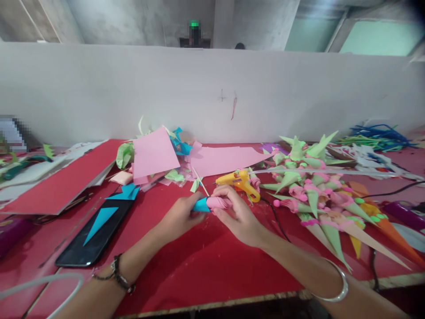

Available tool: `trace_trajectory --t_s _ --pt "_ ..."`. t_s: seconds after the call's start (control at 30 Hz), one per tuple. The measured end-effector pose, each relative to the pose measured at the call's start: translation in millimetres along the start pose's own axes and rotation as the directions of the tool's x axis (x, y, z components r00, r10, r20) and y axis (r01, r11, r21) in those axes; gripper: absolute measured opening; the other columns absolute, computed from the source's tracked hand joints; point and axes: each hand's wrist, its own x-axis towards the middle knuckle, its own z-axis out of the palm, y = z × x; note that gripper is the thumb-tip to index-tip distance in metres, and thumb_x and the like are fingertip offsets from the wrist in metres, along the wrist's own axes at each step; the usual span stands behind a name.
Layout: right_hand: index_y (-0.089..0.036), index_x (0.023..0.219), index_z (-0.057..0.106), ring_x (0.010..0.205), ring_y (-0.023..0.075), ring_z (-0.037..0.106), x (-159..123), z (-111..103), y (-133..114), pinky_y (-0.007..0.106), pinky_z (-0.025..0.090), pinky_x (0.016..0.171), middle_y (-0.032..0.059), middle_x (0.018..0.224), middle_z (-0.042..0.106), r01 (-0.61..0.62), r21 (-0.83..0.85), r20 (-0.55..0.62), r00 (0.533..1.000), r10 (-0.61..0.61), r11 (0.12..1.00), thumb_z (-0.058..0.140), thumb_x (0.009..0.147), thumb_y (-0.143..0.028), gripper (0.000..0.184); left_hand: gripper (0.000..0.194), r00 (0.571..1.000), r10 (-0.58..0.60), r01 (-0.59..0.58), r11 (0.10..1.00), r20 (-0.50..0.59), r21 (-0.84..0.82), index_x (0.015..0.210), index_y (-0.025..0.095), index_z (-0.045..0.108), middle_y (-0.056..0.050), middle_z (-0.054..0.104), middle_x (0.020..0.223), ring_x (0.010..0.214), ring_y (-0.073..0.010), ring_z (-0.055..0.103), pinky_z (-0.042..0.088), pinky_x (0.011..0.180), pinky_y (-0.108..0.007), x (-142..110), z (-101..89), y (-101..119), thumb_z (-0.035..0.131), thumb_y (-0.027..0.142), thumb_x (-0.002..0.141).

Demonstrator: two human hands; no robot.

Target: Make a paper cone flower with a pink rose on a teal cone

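Observation:
Between my hands, over the red table, is a paper piece with a blue wrap point(201, 205) at its left and a pink pleated paper part point(217, 203) at its right. My left hand point(184, 210) is closed around the blue end. With thumb and fingers, my right hand point(239, 215) pinches the pink part. A thin pale stick point(201, 181) slants up just behind the piece; I cannot tell whether it touches it. The yellow glue gun point(241, 180) lies right behind my right hand.
A black phone point(83, 248) with blue paper cutouts point(101, 223) lies at left, near red sheets point(63, 181). Pink paper sheets point(156, 155) are at the back. Many finished-looking paper cones point(312, 197) pile up at right. A dark cord point(277, 217) runs beside my right arm.

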Motion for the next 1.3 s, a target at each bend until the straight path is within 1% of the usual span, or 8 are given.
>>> trace_trajectory --t_s 0.13,0.37,0.5,0.6,0.67,0.87,1.03,1.3 --pt "-0.020 0.095 0.041 0.086 0.0147 0.046 0.7 -1.0 -0.1 0.030 0.040 0.078 0.0040 0.092 0.046 0.001 -0.067 0.017 1.000 0.000 0.998 0.044 0.081 -0.017 0.015 0.008 1.000 -0.013 0.013 0.999 0.002 0.033 0.074 0.018 0.043 0.007 0.045 0.059 0.051 -0.0068 0.042 0.030 0.049 -0.016 0.4 -1.0 1.6 0.048 0.014 0.069" --pt "-0.019 0.093 0.040 0.082 0.0148 0.046 2.4 -1.6 3.7 0.030 0.041 0.075 0.0041 0.089 0.045 0.028 -0.126 0.056 0.998 -0.021 0.992 0.044 0.078 -0.013 0.017 0.009 0.999 -0.013 0.007 0.979 0.030 0.203 0.079 0.018 0.043 0.004 0.050 0.062 0.055 -0.0109 0.049 0.031 0.051 -0.019 -0.8 -1.9 -1.5 0.049 0.021 0.073" --pt "-0.019 0.097 0.037 0.084 0.0158 0.045 2.0 -3.0 2.0 0.033 0.040 0.077 0.0048 0.090 0.043 0.069 -0.132 0.085 0.995 -0.058 0.989 0.044 0.076 -0.012 0.023 0.009 1.000 -0.004 -0.001 0.980 0.026 0.201 0.080 0.018 0.043 0.004 0.049 0.060 0.053 -0.0106 0.049 0.030 0.050 -0.018 -1.8 -1.1 -1.9 0.049 0.020 0.073" --pt "-0.020 0.100 0.034 0.089 0.0174 0.044 1.7 -4.9 -0.3 0.035 0.039 0.080 0.0052 0.092 0.042 0.106 -0.111 0.119 0.989 -0.093 0.988 0.048 0.073 -0.013 0.032 0.009 0.999 0.011 -0.017 0.983 0.034 0.181 0.081 0.018 0.044 0.004 0.048 0.060 0.053 -0.0101 0.048 0.030 0.050 -0.018 -1.3 -1.7 -0.9 0.049 0.021 0.074" --pt "-0.020 0.100 0.033 0.091 0.0184 0.043 1.9 -6.1 -1.0 0.035 0.038 0.082 0.0056 0.094 0.042 0.125 -0.108 0.135 0.985 -0.110 0.986 0.051 0.071 -0.014 0.034 0.009 0.999 0.021 -0.027 0.984 0.038 0.175 0.081 0.018 0.045 0.004 0.049 0.061 0.053 -0.0100 0.048 0.031 0.050 -0.018 -0.7 -2.5 -0.4 0.049 0.021 0.074" --pt "-0.021 0.096 0.035 0.088 0.0164 0.043 3.6 -8.3 -1.1 0.034 0.038 0.081 0.0053 0.093 0.041 0.151 -0.081 0.168 0.976 -0.136 0.985 0.047 0.077 -0.014 0.023 0.009 0.999 0.043 -0.046 0.979 0.023 0.198 0.081 0.018 0.045 0.004 0.051 0.062 0.054 -0.0101 0.050 0.031 0.051 -0.018 -0.2 -3.5 -0.2 0.049 0.019 0.073" --pt "-0.021 0.090 0.037 0.085 0.0153 0.042 4.2 -7.9 -0.1 0.032 0.038 0.079 0.0039 0.090 0.041 0.126 -0.051 0.169 0.979 -0.116 0.991 0.046 0.079 -0.014 0.016 0.007 0.999 0.044 -0.047 0.963 0.017 0.264 0.079 0.018 0.045 0.004 0.051 0.060 0.053 -0.0102 0.050 0.031 0.049 -0.018 -1.7 -3.0 -2.1 0.048 0.021 0.073" --pt "-0.021 0.089 0.039 0.083 0.0142 0.043 3.1 -4.9 2.0 0.029 0.038 0.076 0.0024 0.088 0.042 0.072 -0.024 0.120 0.990 -0.069 0.997 0.050 0.078 -0.017 0.016 0.010 0.998 0.065 -0.070 0.917 0.025 0.393 0.081 0.018 0.046 0.002 0.056 0.062 0.054 -0.0128 0.052 0.029 0.048 -0.020 -2.6 -2.7 -3.2 0.049 0.025 0.074"
